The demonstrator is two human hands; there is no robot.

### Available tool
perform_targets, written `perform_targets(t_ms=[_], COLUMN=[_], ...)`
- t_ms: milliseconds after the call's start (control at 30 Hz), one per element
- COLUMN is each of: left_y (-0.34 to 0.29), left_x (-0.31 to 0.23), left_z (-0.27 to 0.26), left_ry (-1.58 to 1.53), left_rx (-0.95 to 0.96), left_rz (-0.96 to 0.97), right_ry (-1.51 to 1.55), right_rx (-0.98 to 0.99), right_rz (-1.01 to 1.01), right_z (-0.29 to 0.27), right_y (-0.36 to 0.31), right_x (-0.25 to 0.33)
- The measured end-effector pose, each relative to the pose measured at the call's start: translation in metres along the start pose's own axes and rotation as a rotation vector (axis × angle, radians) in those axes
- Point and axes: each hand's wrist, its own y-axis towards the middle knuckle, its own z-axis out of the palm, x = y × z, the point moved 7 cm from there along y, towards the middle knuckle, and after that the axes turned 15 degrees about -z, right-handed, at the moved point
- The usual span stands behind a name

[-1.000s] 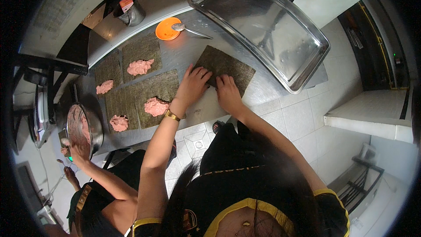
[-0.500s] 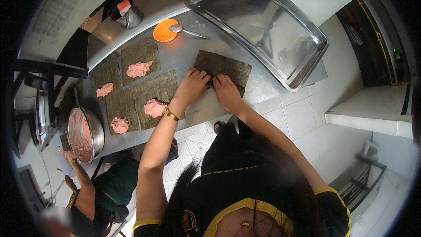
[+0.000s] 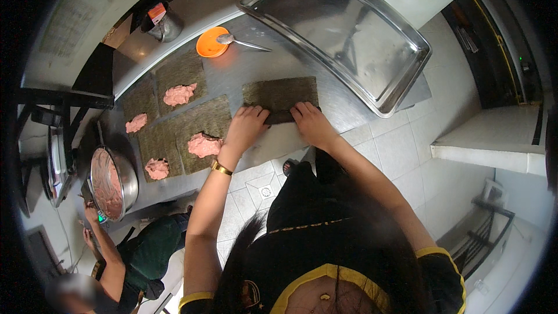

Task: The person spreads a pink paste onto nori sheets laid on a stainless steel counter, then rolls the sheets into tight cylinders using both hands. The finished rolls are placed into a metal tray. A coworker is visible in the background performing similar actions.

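Note:
A dark green nori sheet (image 3: 281,92) lies on the steel table in front of me, its near edge rolled over into a narrow band. At the left end of that band, the curled fingers of my left hand (image 3: 247,126) grip the roll. My right hand (image 3: 314,125) pinches the other end, thumb side inward. Any filling inside the roll is hidden. To the left, several flat nori sheets (image 3: 210,115) each carry a lump of pink paste (image 3: 204,145); one lump sits close by my left wrist.
A large metal tray (image 3: 381,97) stands at the right back. Behind the sheets are an orange bowl (image 3: 210,50) with a spoon (image 3: 253,44) across its rim and a metal cup (image 3: 168,28). A co-worker (image 3: 152,244) is beside a steel bowl (image 3: 131,183) of pink paste, lower left.
My hands have moved apart, from the middle toward the two ends of the roll. The nori sheet has turned square to me. The co-worker's hands have shifted below the steel bowl.

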Motion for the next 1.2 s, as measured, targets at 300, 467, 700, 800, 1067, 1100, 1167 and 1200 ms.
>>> perform_targets(t_ms=[300,467,700,800,1067,1100,1167,1200], left_y=[-0.012,-0.011,-0.012,-0.011,-0.016,-0.014,-0.012,-0.012], left_x=[0.009,0.011,0.018,0.018,0.023,0.021,0.014,0.012], left_z=[0.002,-0.006,-0.007,-0.011,-0.011,-0.013,-0.015,-0.013], left_ry=[-0.018,-0.065,-0.094,-0.098,-0.110,-0.118,-0.136,-0.128], left_rx=[0.042,0.037,0.101,0.096,0.158,0.123,0.064,0.067], left_rz=[-0.123,-0.131,-0.173,-0.169,-0.230,-0.205,-0.145,-0.148], right_ry=[-0.032,0.043,0.186,0.203,0.155,0.141,0.094,0.052], right_rx=[0.250,0.198,0.271,0.158,0.090,0.024,0.038,0.062], right_rz=[-0.057,-0.062,0.012,-0.010,-0.043,-0.078,-0.118,-0.133], right_z=[-0.004,-0.009,-0.012,-0.019,-0.027,-0.033,-0.019,-0.005], right_y=[0.001,-0.002,-0.006,-0.013,-0.004,0.002,0.006,0.007], right_x=[-0.015,-0.027,-0.043,-0.049,-0.037,-0.029,-0.016,-0.012])
